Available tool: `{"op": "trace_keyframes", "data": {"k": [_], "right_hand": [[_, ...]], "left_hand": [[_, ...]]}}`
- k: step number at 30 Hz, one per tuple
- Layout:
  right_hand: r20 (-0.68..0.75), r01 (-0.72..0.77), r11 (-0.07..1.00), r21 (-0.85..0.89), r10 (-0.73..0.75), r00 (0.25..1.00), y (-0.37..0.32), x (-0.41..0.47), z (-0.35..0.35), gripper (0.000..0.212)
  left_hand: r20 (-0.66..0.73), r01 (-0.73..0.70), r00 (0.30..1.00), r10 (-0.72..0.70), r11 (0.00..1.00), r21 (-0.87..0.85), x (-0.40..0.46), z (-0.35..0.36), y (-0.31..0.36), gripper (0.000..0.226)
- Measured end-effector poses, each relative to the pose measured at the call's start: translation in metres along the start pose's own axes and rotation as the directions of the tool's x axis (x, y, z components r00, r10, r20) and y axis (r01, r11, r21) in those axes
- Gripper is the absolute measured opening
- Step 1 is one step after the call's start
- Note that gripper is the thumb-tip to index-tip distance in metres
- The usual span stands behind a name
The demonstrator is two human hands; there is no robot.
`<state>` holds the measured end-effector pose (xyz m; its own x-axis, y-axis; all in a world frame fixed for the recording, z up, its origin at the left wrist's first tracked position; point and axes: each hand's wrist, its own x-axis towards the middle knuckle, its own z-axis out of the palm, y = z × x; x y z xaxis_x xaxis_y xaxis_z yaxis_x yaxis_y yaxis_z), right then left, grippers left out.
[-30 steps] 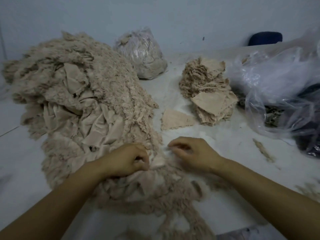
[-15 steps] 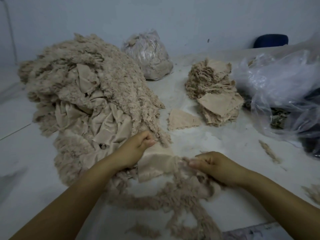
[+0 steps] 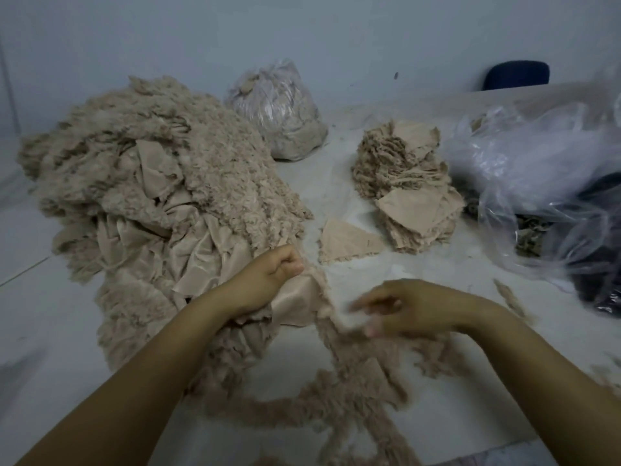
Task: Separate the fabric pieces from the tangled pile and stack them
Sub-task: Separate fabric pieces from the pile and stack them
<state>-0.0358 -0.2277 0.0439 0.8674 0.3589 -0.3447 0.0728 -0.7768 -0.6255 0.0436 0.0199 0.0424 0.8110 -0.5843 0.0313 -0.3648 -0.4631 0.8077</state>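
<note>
A big tangled pile (image 3: 161,203) of beige fuzzy fabric fills the left of the white table. My left hand (image 3: 268,275) pinches the upper corner of one smooth beige fabric piece (image 3: 297,302) at the pile's near right edge. My right hand (image 3: 408,307) is blurred, with its fingers curled round the piece's right edge. Fuzzy strands (image 3: 346,391) hang from the piece and trail over the table towards me. A stack (image 3: 410,193) of separated pieces stands at centre right, with a single triangular piece (image 3: 346,242) lying just left of it.
A tied clear bag (image 3: 277,109) full of beige scraps stands at the back. Crumpled clear plastic bags (image 3: 551,183) with dark contents crowd the right side. A blue chair back (image 3: 517,75) shows behind the table. Loose fluff (image 3: 510,297) lies at the right.
Both hands pulled a smooth piece out of the pile's near edge and lifted it. My right hand then shifted along its right edge, dragging fuzzy strands across the table.
</note>
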Motion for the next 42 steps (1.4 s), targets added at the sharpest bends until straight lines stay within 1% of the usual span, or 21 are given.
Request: {"op": "trace_keyframes", "data": {"k": [1, 2, 5, 8, 11, 12, 14, 15, 17, 19, 20, 22, 25, 26, 28, 29, 31, 35, 37, 40, 42], "right_hand": [[-0.14, -0.001, 0.997, 0.084, 0.013, 0.99, -0.006, 0.01, 0.005, 0.053], [-0.214, 0.023, 0.991, 0.129, 0.005, 0.977, -0.011, 0.021, 0.012, 0.044], [-0.203, 0.024, 0.985, 0.171, 0.011, 0.979, -0.016, 0.042, 0.036, 0.016], [-0.222, 0.013, 0.944, 0.329, 0.064, 0.973, -0.01, 0.042, 0.045, 0.019], [-0.324, 0.133, 0.923, 0.362, -0.009, 0.946, -0.012, 0.043, 0.049, 0.016], [-0.362, 0.169, 0.919, 0.357, -0.031, 0.932, -0.012, 0.043, 0.05, 0.015], [-0.397, 0.169, 0.926, 0.337, -0.023, 0.917, -0.01, 0.038, 0.047, 0.017], [-0.377, 0.146, 0.932, 0.331, -0.012, 0.926, -0.006, 0.031, 0.044, 0.02], [-0.235, 0.088, 0.934, 0.346, -0.005, 0.972, 0.005, 0.016, 0.037, 0.022], [-0.069, 0.019, 0.93, 0.368, 0.006, 0.998, 0.007, 0.002, 0.028, 0.017], [-0.081, 0.013, 0.932, 0.363, 0.017, 0.997, 0.004, 0.0, 0.022, 0.02], [-0.293, 0.099, 0.919, 0.381, 0.019, 0.956, -0.01, 0.007, 0.016, 0.031], [-0.445, 0.288, 0.85, 0.442, -0.071, 0.893, -0.035, 0.031, 0.024, 0.023], [-0.489, 0.316, 0.801, 0.508, -0.034, 0.872, -0.038, 0.039, 0.03, 0.021], [-0.564, 0.344, 0.633, 0.694, 0.18, 0.806, -0.036, 0.049, 0.034, 0.018], [-0.567, 0.356, 0.559, 0.749, 0.262, 0.781, -0.032, 0.051, 0.033, 0.018], [-0.582, 0.384, 0.505, 0.773, 0.323, 0.746, -0.026, 0.053, 0.031, 0.018], [-0.581, 0.475, 0.336, 0.813, 0.418, 0.699, -0.015, 0.058, 0.029, 0.02], [-0.597, 0.467, 0.377, 0.8, 0.423, 0.681, -0.011, 0.06, 0.029, 0.022], [-0.665, 0.398, 0.571, 0.718, 0.393, 0.635, -0.008, 0.065, 0.029, 0.028], [-0.63, 0.424, 0.48, 0.768, 0.447, 0.635, -0.011, 0.072, 0.029, 0.029]], "left_hand": [[0.012, -0.009, 1.0, 0.009, 1.0, -0.002, 0.003, 0.003, 0.002, 0.027], [0.019, -0.007, 1.0, 0.007, 1.0, 0.002, 0.005, 0.005, 0.004, 0.027], [0.035, 0.057, 0.997, -0.063, 0.987, 0.148, 0.015, 0.008, 0.001, 0.028], [0.047, 0.077, 0.994, -0.099, 0.934, 0.349, 0.018, 0.011, -0.002, 0.019], [0.177, 0.011, 0.981, -0.078, 0.936, 0.353, 0.018, 0.022, 0.006, 0.047], [0.225, -0.024, 0.973, -0.058, 0.938, 0.345, 0.019, 0.026, 0.006, 0.04], [0.19, -0.043, 0.982, -0.009, 0.962, 0.269, 0.02, 0.027, 0.004, 0.016], [0.11, -0.024, 0.994, 0.002, 0.979, 0.204, 0.02, 0.023, 0.001, 0.019], [-0.053, 0.013, 0.999, -0.009, 0.997, 0.074, 0.018, 0.012, -0.007, 0.029], [-0.113, -0.002, 0.994, -0.007, 0.996, -0.087, 0.013, 0.006, -0.01, 0.031], [-0.115, -0.028, 0.993, 0.011, 0.989, -0.146, 0.012, 0.007, -0.007, 0.031], [-0.077, -0.073, 0.995, 0.059, 0.977, -0.202, 0.013, 0.02, 0.006, 0.029], [-0.115, -0.133, 0.988, 0.101, 0.94, -0.315, 0.02, 0.039, 0.023, 0.02], [-0.161, -0.148, 0.982, 0.095, 0.923, -0.356, 0.021, 0.041, 0.025, 0.018], [-0.195, -0.104, 0.98, 0.024, 0.905, -0.413, 0.022, 0.038, 0.021, 0.032], [-0.16, -0.042, 0.987, -0.027, 0.908, -0.417, 0.021, 0.036, 0.015, 0.044], [-0.077, 0.045, 0.994, -0.076, 0.939, -0.342, 0.017, 0.036, 0.001, 0.058], [-0.131, 0.039, 0.988, -0.084, 0.948, -0.316, 0.01, 0.034, -0.013, 0.042], [-0.162, 0.026, 0.984, -0.075, 0.958, -0.285, 0.011, 0.033, -0.012, 0.038], [-0.161, 0.04, 0.982, -0.102, 0.936, -0.349, 0.017, 0.036, -0.01, 0.042], [-0.227, 0.039, 0.963, -0.143, 0.912, -0.409, 0.02, 0.043, -0.003, 0.04]]}}
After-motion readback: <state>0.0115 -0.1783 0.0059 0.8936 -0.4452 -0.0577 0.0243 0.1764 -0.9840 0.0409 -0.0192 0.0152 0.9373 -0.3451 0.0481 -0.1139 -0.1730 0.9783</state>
